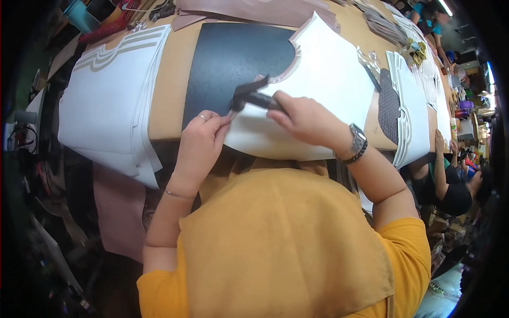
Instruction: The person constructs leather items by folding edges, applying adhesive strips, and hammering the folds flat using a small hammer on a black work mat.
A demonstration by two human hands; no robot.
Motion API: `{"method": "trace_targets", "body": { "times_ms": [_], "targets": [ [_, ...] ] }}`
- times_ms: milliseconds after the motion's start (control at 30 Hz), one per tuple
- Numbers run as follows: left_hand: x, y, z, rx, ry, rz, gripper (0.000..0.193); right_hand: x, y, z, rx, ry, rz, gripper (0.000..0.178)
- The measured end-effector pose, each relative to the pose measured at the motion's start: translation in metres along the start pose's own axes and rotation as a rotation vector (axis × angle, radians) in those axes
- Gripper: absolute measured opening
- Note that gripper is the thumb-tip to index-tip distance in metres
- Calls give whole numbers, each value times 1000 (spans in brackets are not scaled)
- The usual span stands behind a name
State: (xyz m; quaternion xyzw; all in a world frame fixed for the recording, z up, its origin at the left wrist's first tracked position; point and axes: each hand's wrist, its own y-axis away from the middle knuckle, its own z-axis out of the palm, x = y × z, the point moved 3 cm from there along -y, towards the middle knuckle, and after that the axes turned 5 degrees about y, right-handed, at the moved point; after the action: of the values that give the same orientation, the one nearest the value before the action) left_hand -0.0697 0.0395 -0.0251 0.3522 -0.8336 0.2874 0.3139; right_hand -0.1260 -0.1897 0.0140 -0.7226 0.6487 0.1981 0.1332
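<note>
My right hand [305, 119] is closed round the handle of a dark hammer [245, 98], whose head sits just above the edge of a large white sheet [331, 69]. The sheet has a curved, pinkish-brown notched border [290, 69] that looks folded over. My left hand [204, 132] pinches that border near the hammer head, thumb and fingertips together. Under the curved edge lies a black board [225, 58]. The near end of the sheet bends down over the table's front edge. Whether the hammer touches the border I cannot tell.
On the left, a stack of white sheets [106, 100] overhangs the tan table [169, 90]. Brown leather pieces [238, 10] lie at the back. To the right are a dark textured piece [388, 106] and more white sheets [413, 116]. Another person [450, 185] works at far right.
</note>
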Motion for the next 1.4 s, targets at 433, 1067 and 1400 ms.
{"method": "trace_targets", "body": {
  "times_ms": [433, 1067, 1400],
  "targets": [
    [5, 12, -2, 2, -91, 76, 27, 33, -11, -29, 137, -206, 141, 35],
    [15, 37, 46, -287, 1037, -416, 39, 228, 190, -45, 591, 383, 840, 39],
    [32, 107, -170, 639, 854, -4, 40, 103, 41, -17, 472, 197, 134, 35]
  ]
}}
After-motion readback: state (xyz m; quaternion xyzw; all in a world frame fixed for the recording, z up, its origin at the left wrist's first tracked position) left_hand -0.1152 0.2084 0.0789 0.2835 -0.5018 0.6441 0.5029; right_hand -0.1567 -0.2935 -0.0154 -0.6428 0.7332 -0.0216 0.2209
